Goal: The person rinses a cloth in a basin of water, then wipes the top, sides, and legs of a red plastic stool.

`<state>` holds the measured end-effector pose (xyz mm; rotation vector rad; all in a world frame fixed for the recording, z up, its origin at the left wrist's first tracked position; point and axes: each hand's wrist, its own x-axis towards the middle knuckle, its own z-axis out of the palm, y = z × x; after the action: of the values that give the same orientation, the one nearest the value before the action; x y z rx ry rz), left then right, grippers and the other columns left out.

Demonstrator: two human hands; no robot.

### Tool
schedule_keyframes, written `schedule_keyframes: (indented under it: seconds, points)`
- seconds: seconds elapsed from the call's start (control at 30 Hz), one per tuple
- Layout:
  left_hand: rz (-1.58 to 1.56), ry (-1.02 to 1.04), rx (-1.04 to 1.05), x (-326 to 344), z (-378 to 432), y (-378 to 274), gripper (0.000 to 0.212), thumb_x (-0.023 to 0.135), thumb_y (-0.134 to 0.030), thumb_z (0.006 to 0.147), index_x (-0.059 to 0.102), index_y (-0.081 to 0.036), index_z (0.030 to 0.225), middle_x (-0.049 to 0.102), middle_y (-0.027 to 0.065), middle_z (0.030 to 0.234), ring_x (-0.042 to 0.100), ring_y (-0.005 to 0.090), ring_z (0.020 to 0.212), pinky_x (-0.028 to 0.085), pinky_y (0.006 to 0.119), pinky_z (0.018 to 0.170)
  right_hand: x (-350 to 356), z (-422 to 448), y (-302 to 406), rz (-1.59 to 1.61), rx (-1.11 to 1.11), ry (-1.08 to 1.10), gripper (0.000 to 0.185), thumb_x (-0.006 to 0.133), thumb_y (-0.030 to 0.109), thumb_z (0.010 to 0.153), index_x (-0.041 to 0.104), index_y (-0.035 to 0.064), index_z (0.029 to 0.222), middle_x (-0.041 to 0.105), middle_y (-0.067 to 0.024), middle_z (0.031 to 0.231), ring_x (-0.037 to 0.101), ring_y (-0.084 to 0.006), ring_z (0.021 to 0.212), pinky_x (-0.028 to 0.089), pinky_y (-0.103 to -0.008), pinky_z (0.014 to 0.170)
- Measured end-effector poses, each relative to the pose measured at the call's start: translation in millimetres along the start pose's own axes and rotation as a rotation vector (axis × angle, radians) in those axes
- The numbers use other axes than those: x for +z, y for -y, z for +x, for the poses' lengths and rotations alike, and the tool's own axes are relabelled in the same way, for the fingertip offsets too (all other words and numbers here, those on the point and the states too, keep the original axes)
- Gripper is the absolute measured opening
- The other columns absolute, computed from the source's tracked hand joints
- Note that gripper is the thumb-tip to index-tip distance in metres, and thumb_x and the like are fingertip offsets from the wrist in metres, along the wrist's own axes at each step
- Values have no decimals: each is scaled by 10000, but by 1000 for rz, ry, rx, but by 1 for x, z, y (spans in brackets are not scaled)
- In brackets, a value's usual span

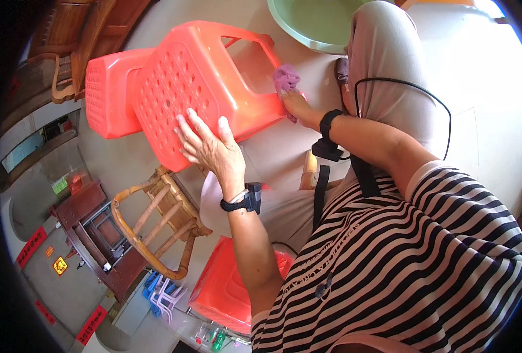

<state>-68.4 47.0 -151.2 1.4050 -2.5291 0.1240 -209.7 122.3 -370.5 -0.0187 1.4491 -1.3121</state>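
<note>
A red plastic stool (pixel 177 92) with a perforated seat lies tipped in front of me, its seat turned towards the left. My left hand (pixel 212 150) rests flat on that seat near its lower edge, fingers spread and gripping nothing. On one of the stool's legs, my right hand (pixel 294 101) presses a bunched purple cloth (pixel 286 78). The cloth partly hides the leg's end. Behind the tipped stool, and partly covered by it, is a second red stool (pixel 106 95).
A pale green basin (pixel 318 26) stands on the floor ahead, near my right knee. To the left are a bamboo chair (pixel 163 220) and wooden furniture (pixel 80 35). Another red stool (pixel 225 282) sits beside my left forearm. A black cable (pixel 437 101) loops over my right leg.
</note>
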Motion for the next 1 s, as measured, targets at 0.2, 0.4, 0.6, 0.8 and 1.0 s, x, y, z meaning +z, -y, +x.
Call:
schedule_keyframes:
  seconds: [0.2,0.4,0.6,0.8,1.0]
  points:
    - [7,-22,17,1,-3,2,709,414,-563,1062,347,-119,1610,256,182,1683,250,427,1532,192,667,1187,11,-8,24,-79,12,-157,359,523,282,999,621,-6,1189,665,-169,859,648,-278,688,527,-431,580]
    - [-25,-34,5,1,-3,-1,712,435,-563,1056,348,-127,1612,267,177,1679,240,427,1537,186,666,1190,14,-27,121,215,-19,102,355,574,316,1033,674,-20,1089,693,-111,922,656,-227,856,527,-399,700]
    - [-52,-33,-27,4,0,-1,752,533,-548,1019,341,-133,1616,252,174,1684,212,439,1545,159,699,1193,29,-44,117,-237,-218,154,355,548,305,1050,695,-13,1108,693,-41,927,619,-138,824,497,-300,782]
    - [-141,-12,-65,-6,0,-8,770,591,-530,999,361,-118,1607,264,192,1678,202,428,1553,132,698,1201,30,-49,122,6,-176,206,337,555,287,1038,689,-14,1112,681,-17,889,600,-121,793,474,-292,720]
    - [-446,31,-98,-64,-45,0,522,711,-241,950,571,-33,1408,434,240,1538,393,464,1411,299,573,1162,20,-48,108,-53,-179,200,314,553,263,1073,679,-11,1161,718,-40,1028,648,-117,889,508,-274,801]
